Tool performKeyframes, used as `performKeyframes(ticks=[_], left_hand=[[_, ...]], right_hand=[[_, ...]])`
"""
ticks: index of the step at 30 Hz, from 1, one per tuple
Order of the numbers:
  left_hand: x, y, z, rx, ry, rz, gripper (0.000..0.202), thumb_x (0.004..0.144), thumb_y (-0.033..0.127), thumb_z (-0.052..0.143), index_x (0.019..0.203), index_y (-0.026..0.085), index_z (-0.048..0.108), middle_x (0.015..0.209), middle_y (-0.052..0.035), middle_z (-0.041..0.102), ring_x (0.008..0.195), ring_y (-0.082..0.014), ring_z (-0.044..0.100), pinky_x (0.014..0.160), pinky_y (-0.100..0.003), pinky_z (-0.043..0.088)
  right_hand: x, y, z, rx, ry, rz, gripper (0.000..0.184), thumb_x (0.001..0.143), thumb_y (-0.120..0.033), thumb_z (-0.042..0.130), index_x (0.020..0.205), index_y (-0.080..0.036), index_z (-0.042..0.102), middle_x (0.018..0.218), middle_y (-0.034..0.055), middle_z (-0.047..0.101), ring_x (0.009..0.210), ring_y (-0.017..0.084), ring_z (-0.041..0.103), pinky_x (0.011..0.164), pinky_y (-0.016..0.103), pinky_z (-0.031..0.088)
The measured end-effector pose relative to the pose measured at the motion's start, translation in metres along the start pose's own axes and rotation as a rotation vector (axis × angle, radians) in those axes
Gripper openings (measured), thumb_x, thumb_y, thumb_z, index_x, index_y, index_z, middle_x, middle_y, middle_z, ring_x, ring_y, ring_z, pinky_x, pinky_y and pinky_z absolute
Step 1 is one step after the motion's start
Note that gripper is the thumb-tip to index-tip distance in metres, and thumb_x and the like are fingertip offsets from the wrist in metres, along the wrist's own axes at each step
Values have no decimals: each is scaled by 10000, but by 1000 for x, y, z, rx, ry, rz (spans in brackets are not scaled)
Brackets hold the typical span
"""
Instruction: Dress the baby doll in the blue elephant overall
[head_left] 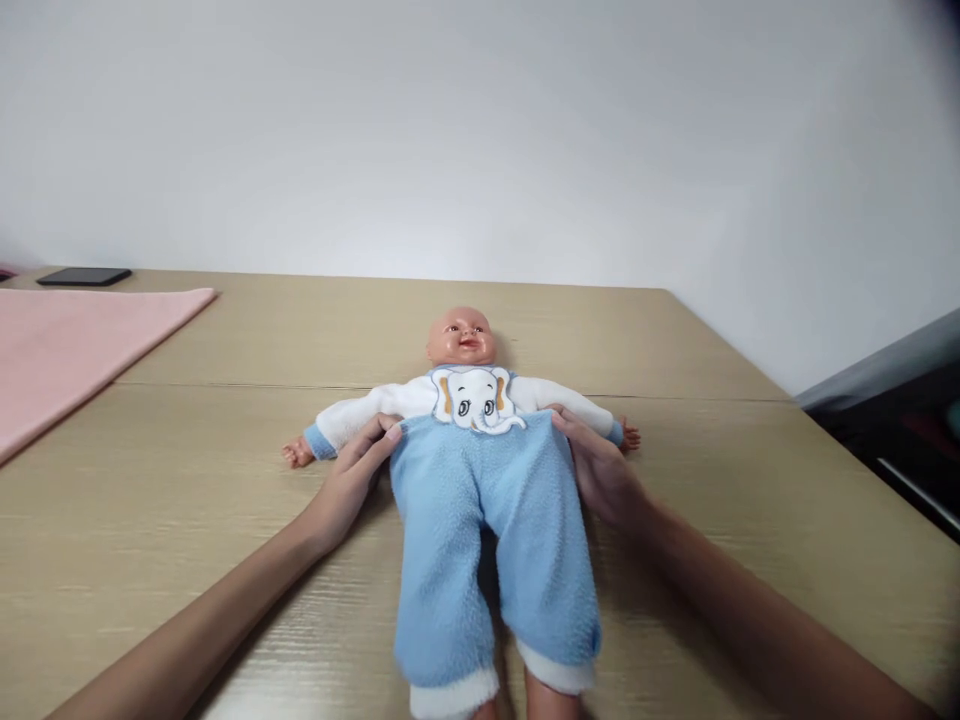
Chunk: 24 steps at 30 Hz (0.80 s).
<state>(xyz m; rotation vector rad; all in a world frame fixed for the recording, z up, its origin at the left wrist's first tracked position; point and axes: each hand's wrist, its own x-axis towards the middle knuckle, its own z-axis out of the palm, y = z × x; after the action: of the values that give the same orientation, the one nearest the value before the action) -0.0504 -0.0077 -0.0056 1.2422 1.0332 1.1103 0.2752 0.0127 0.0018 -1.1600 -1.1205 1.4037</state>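
Observation:
On its back on the table lies a baby doll (461, 338), head away from me and arms spread to both sides. It wears a white top with blue cuffs and fuzzy blue pants (442, 510) with white hems. A white elephant patch (476, 398) covers its chest. My left hand (360, 475) pinches the left edge of the pants at the waist, thumb on top. At the opposite side of the waist, my right hand (600, 470) grips the pants' right edge. The fingers of both hands are partly hidden under the cloth. The doll's feet fall outside the view.
A pink cloth (82, 345) lies flat at the left of the wooden table (247, 560). Behind it, a black phone-like slab (84, 277) rests near the back edge. A white wall rises behind. Dark objects (892, 420) stand beyond the table's right edge.

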Motion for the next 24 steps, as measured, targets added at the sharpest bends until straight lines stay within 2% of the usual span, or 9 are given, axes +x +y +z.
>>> performKeyframes(ticks=[5,8,11,14,17,19,22,24], left_hand=[[2,-11,-2,-60,59,-28,362,1112,561,647,977,248,526,900,40,413,841,-173,385,775,-293,356],[4,-10,-3,-40,36,-38,386,1099,599,660,1014,240,545,908,43,440,836,-165,383,772,-292,349],[5,-5,-1,30,-8,-37,398,1083,608,667,1034,229,556,918,39,456,836,-166,391,781,-302,360],[3,-3,2,190,5,39,331,1105,547,625,1024,234,552,956,26,470,890,-186,442,838,-327,395],[-3,-2,1,450,79,137,242,1143,484,549,1133,244,584,1069,-9,564,1032,-231,531,976,-386,422],[-8,-2,-3,630,125,183,261,1158,475,500,1203,237,598,1179,-58,640,1160,-280,562,1076,-452,412],[-16,-2,-10,838,146,217,335,1164,462,414,1147,219,643,1208,-119,704,1218,-351,557,1136,-556,396],[-20,-3,-10,912,120,215,330,1135,434,434,1127,216,681,1213,-136,725,1211,-380,553,1144,-601,403]], right_hand=[[-2,4,2,34,26,8,474,823,-639,853,1099,-290,691,1142,49,787,1156,317,722,1079,449,590],[-3,7,2,8,17,-16,518,811,-632,890,1141,-306,659,1116,31,755,1075,278,713,1013,413,597],[-3,11,2,-63,14,-85,490,834,-637,878,1055,-303,596,1024,11,677,973,244,661,903,368,580],[-3,14,-2,-181,15,-156,438,892,-625,819,1052,-298,576,989,9,616,947,237,615,860,354,548],[-6,13,-11,-330,15,-209,340,981,-569,680,1177,-299,613,1108,46,657,1070,282,628,982,430,545],[-11,11,-16,-447,30,-249,298,956,-476,693,1180,-286,646,1186,81,672,1188,333,604,1140,527,479],[-20,10,-20,-624,59,-297,283,862,-375,784,1112,-266,708,1251,136,688,1281,411,544,1252,643,349],[-25,12,-18,-733,43,-317,233,922,-412,729,1102,-267,750,1349,160,700,1324,436,536,1254,671,351]])
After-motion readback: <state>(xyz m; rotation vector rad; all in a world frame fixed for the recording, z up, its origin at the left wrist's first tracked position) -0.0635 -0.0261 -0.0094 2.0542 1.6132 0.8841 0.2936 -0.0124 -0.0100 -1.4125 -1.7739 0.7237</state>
